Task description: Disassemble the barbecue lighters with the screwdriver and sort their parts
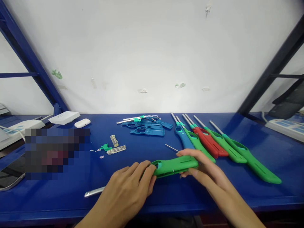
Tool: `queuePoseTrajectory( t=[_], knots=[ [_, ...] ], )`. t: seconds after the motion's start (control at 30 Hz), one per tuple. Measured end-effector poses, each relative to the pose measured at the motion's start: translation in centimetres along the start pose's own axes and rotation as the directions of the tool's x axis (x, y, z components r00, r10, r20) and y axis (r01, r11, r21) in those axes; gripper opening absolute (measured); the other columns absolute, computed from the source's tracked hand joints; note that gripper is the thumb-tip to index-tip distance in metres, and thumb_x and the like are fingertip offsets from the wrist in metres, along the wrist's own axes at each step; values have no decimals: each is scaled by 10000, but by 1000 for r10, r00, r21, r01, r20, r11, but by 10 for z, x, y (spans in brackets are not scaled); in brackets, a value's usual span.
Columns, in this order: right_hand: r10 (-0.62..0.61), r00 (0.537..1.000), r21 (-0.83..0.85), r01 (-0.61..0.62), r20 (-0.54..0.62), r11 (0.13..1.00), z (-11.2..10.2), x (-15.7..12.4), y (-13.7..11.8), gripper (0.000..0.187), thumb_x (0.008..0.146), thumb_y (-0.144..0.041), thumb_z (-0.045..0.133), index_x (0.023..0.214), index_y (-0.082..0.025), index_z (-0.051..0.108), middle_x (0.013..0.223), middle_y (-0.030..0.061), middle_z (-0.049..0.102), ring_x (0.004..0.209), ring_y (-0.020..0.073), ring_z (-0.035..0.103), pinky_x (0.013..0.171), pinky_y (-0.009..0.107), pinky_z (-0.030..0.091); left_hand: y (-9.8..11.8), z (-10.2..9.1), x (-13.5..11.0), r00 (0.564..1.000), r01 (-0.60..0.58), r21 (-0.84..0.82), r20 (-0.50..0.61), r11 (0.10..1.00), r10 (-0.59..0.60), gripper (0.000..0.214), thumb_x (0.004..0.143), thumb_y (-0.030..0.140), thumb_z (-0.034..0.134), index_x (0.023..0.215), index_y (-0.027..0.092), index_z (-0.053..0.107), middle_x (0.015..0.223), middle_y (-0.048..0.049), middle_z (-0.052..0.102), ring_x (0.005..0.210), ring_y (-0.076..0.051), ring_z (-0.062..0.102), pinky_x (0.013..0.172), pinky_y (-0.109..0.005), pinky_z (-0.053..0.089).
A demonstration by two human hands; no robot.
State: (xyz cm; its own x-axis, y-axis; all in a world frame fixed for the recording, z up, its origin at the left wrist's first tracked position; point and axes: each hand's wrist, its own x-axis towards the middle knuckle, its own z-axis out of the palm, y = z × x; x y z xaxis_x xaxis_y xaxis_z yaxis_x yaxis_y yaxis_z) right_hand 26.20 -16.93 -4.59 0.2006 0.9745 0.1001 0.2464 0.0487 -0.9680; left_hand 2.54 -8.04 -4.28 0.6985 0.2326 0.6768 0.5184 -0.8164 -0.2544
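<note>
A green lighter handle (175, 165) lies crosswise just above the blue table (71, 196), held at both ends. My left hand (129, 186) pinches its left end, fingers curled around it. My right hand (201, 167) grips its right end, thumb underneath. A thin metal rod (171, 148) lies just behind the handle. A metal tube (94, 191) rests on the table beside my left wrist.
Several finished long lighters lie in a row at right: blue (184, 139), red (209, 142), green (251, 161). Open blue shells (147, 128) and small parts (116, 149) lie mid-table. A white box (64, 117) and earbud case (82, 123) sit back left.
</note>
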Motion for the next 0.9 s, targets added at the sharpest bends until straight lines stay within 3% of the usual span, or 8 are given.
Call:
queuePoseTrajectory(
  t=[0.2,0.3,0.43,0.57,0.73,0.8,0.9],
  knots=[
    [1,999,-8,-1,38,1000,0,2,3,304,1053,-447,500,1333,-376,594,1121,1,712,955,217,691,947,374,511,-3,0,1,1000,-5,-29,26,1000,6,247,1140,172,349,1132,173,596,968,-33,811,731,-202,789,562,-321,563],
    [-13,999,-23,14,49,1000,-1,4,5,307,1042,-376,510,1342,-382,579,1142,-11,713,919,196,686,914,349,516,-4,-2,1,999,0,-55,46,998,2,251,1147,179,343,1123,173,592,871,-8,779,673,-191,760,538,-322,544],
    [-22,999,40,20,45,999,0,7,6,359,1022,-449,561,1374,-380,558,1261,2,682,910,183,717,877,320,583,-8,-2,-1,994,39,-75,100,996,-32,299,1159,205,296,1178,173,593,894,-19,772,716,-211,760,542,-335,542],
    [-3,999,20,3,41,1000,3,7,6,378,1023,-492,586,1383,-385,544,1208,-8,689,906,168,720,868,286,594,-15,-1,-2,977,126,-170,194,977,-93,344,1169,251,269,1261,192,595,967,-16,787,785,-207,770,620,-323,584],
    [-32,999,-94,31,-6,995,5,10,9,315,1017,-559,597,1249,-348,626,1212,5,724,1189,215,667,904,266,556,-28,-6,2,915,339,-400,349,851,-200,249,1151,259,401,1287,283,609,1152,30,762,991,-169,760,859,-295,590],
    [-46,998,-117,42,-32,992,6,11,11,302,1018,-562,591,1200,-329,653,1181,10,742,1175,214,677,900,262,550,-31,-7,3,893,385,-448,401,807,-203,211,1146,277,437,1248,301,620,1138,40,742,1003,-161,738,880,-290,569],
    [-50,996,-128,40,-77,991,7,11,13,334,996,-566,620,1237,-336,642,1060,-5,754,997,184,716,829,247,561,-33,-4,3,883,380,-439,435,814,-178,187,1148,280,442,1217,300,614,1106,38,721,963,-160,713,856,-299,549]
  ],
)
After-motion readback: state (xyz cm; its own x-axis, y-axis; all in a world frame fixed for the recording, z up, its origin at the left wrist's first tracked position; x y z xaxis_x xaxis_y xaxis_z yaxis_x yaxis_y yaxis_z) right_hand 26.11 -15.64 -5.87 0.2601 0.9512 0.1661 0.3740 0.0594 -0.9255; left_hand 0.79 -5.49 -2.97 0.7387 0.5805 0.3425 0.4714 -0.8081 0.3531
